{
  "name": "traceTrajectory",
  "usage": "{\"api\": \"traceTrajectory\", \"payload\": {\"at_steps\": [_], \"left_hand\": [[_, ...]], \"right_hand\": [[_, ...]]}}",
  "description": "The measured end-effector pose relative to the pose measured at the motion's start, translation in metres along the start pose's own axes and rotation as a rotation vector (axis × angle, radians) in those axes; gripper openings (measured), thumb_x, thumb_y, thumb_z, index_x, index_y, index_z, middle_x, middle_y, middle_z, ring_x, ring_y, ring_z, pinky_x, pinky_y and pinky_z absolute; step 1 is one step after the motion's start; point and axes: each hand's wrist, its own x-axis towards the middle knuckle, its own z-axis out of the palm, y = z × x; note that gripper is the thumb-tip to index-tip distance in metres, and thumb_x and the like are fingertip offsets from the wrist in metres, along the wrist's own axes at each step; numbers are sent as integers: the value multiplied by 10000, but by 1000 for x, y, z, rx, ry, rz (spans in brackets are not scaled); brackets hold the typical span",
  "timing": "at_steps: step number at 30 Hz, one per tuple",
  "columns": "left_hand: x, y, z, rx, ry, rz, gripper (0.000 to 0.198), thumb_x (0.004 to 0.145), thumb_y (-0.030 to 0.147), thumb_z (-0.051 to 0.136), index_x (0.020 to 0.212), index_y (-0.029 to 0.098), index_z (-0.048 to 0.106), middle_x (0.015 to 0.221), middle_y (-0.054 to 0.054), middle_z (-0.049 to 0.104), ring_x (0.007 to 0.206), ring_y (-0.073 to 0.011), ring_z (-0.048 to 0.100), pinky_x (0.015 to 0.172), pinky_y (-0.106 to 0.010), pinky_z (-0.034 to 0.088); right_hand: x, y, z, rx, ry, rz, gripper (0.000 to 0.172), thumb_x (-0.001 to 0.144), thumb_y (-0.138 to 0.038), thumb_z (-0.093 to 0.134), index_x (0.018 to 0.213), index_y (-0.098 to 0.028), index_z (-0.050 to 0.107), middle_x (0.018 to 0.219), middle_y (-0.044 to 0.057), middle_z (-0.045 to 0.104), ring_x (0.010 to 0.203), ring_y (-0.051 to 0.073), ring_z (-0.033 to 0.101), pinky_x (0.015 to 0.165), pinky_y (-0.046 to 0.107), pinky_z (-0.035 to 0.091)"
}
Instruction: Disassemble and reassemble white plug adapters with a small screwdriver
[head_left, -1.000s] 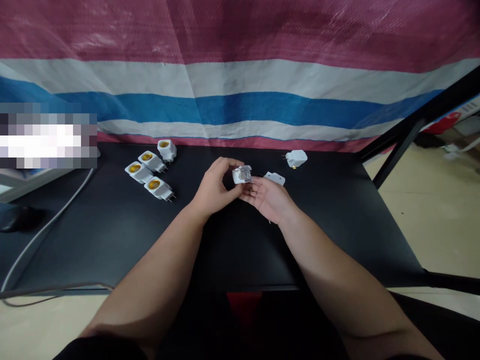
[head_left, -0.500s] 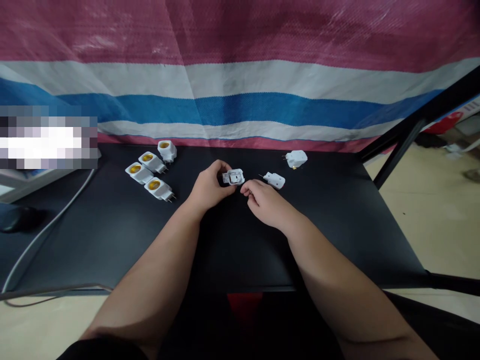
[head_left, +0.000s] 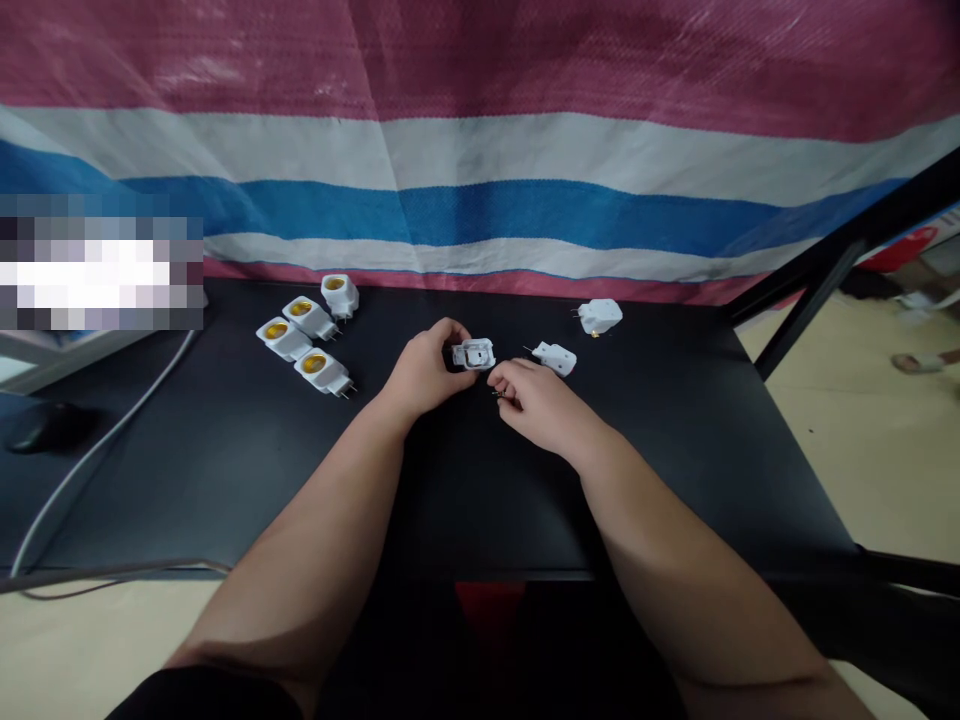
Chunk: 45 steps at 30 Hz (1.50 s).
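My left hand (head_left: 426,372) rests on the black table (head_left: 225,470) with its fingers closed on an opened white plug shell (head_left: 473,354). My right hand (head_left: 534,404) lies beside it, palm down, fingers pinched on a small metal part I can barely see. Just beyond my right fingers lies a white cover piece (head_left: 556,357). A whole white plug adapter (head_left: 599,316) sits farther back right.
Several white adapters with yellow sockets (head_left: 307,334) stand grouped at the back left. A grey cable (head_left: 97,455) runs along the left edge, with a dark mouse (head_left: 46,427) beside it. A striped tarp (head_left: 480,150) hangs behind the table.
Both hands lowered the white shell to the table. My right hand turned from palm up to palm down and closed into a pinch beside the shell.
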Motion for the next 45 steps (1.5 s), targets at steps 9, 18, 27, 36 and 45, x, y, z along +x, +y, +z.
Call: {"api": "traceTrajectory", "payload": {"at_steps": [9,18,27,36,45], "left_hand": [[1,-2,0,-4,-1,22,369,714,164,813,1038,222,646,996,-2,744,873,-191,666,795,-332,483],[0,0,0,-138,21,91,387,724,161,795,1058,218,609,994,-4,724,817,-160,658,739,-291,494],[-3,14,2,-282,-97,189,417,746,143,781,1144,199,673,1065,-29,741,848,-158,696,742,-271,542],[-3,13,5,-395,-113,247,394,751,140,820,1128,172,712,1045,-53,757,881,-175,724,783,-293,581],[-5,13,4,-329,-104,218,386,761,212,853,1127,205,729,1111,-72,749,952,-215,738,819,-334,608]], "right_hand": [[7,-4,7,-55,10,-23,232,912,3,565,948,-195,681,985,54,705,775,167,611,765,335,469],[4,1,-3,228,272,-70,130,839,-107,650,873,-231,637,825,1,653,719,160,607,702,318,479],[7,18,-7,577,402,-70,145,876,-204,692,861,-250,555,880,1,659,724,156,635,695,338,527],[8,14,-5,507,444,-155,238,913,-185,691,838,-259,478,907,3,700,801,171,657,750,355,523],[8,10,-5,436,380,-39,251,903,-245,688,831,-262,449,930,19,692,836,185,662,820,371,558]]}}
